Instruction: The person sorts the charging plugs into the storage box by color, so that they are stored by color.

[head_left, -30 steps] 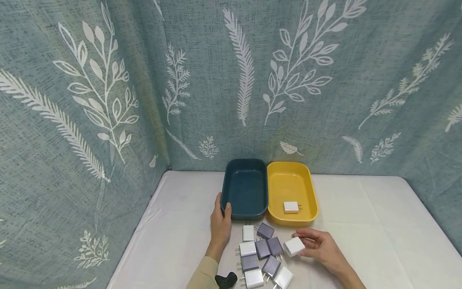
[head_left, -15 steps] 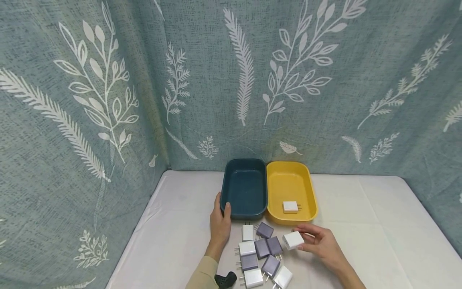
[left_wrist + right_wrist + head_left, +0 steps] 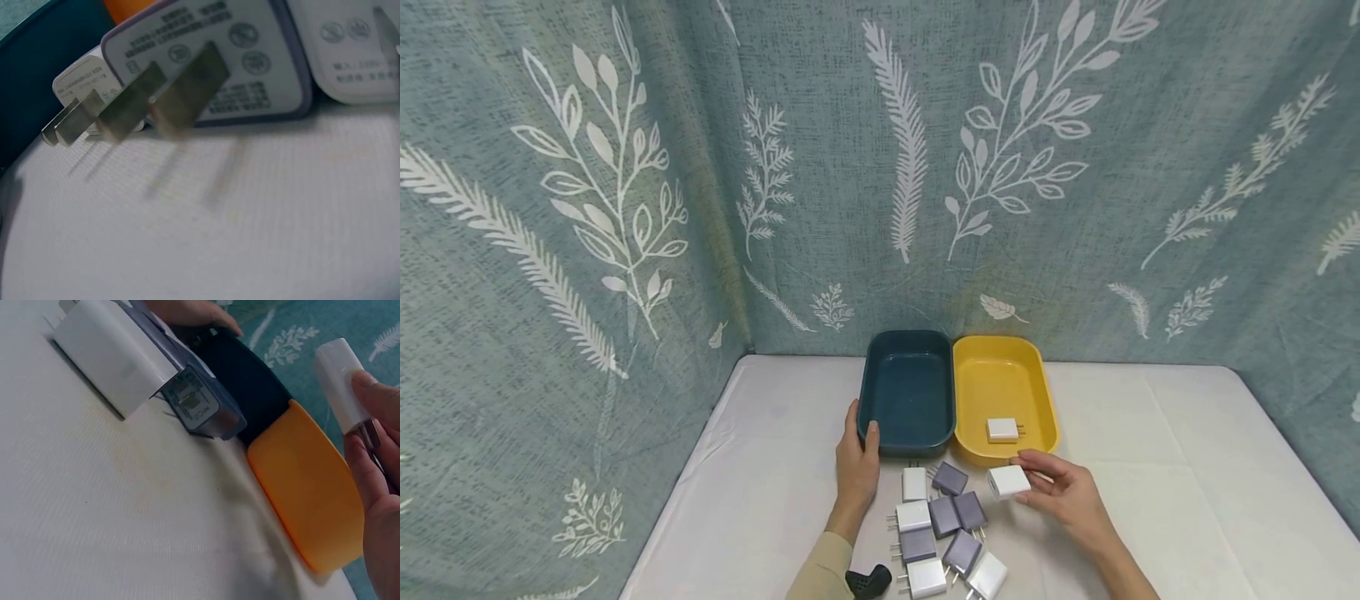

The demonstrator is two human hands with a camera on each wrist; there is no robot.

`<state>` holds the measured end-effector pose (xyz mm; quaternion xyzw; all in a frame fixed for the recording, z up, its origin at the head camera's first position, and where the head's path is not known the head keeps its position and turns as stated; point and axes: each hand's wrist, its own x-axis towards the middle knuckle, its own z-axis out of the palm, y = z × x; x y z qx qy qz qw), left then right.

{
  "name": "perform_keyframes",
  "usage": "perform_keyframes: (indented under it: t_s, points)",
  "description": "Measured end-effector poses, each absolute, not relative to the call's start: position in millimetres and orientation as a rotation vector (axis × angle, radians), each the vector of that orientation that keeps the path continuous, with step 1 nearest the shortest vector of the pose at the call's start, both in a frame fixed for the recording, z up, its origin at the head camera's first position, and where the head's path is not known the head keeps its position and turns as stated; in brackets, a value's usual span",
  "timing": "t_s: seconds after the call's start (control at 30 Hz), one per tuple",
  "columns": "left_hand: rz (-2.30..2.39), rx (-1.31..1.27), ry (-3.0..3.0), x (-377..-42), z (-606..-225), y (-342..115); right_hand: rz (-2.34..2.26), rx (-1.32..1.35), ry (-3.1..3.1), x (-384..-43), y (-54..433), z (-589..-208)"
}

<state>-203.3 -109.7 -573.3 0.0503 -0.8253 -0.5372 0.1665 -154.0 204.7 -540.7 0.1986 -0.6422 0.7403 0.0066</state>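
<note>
My right hand [image 3: 1063, 492] pinches a white plug-in charger [image 3: 1009, 482] between thumb and fingers, just in front of the yellow tray [image 3: 1049, 417]. In the right wrist view the held charger [image 3: 340, 381] is raised over the table, its metal prongs toward the fingers. The left hand [image 3: 857, 467] grips the near left corner of the dark blue tray [image 3: 917, 400], thumb at the rim and fingers along the outer side. One white charger [image 3: 1002, 430] lies in the yellow tray. Several white and purple-grey chargers [image 3: 917, 545] lie grouped on the table before the trays.
Both trays stand side by side at the back of the white table [image 3: 1120, 442]. Behind them hangs a green-blue curtain [image 3: 820, 208] with white leaf prints. A small black object [image 3: 869, 582] lies by the left sleeve [image 3: 823, 567].
The right hand has moved slightly away from me, carrying the white charger closer to the yellow tray's front edge. My left hand stays on the blue tray.
</note>
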Motion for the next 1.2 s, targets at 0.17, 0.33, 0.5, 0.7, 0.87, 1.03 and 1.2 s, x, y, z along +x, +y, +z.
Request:
perform_keyframes:
  t_s: [0.17, 0.33, 0.5, 0.7, 0.87, 1.03, 1.2]
  points:
    - [-1.53, 0.142, -2.347, -203.6, -572.6, -110.1, 2.297, 0.535, -1.991, -156.9, 201.9, -537.7]
    - [-1.531, 0.139, -2.342, -202.8, -571.1, -109.7, 2.286, 0.459, -1.987, -159.0, 198.6, -535.3]
    - [-1.524, 0.137, -2.346, -202.6, -571.3, -109.1, 2.25, 0.353, -1.981, -159.4, 195.5, -532.4]
    - [-1.526, 0.133, -2.338, -202.3, -572.3, -109.6, 2.204, 0.287, -1.995, -162.2, 191.4, -530.0]
    - [-1.528, 0.135, -2.335, -202.8, -573.5, -109.6, 2.185, 0.281, -2.0, -165.0, 188.7, -527.5]
    - [-1.542, 0.133, -2.33, -203.0, -573.6, -109.7, 2.18, 0.246, -2.007, -168.1, 185.6, -523.6]
    - [-1.543, 0.135, -2.331, -203.0, -573.2, -109.3, 2.154, 0.126, -2.048, -171.8, 182.2, -518.2]
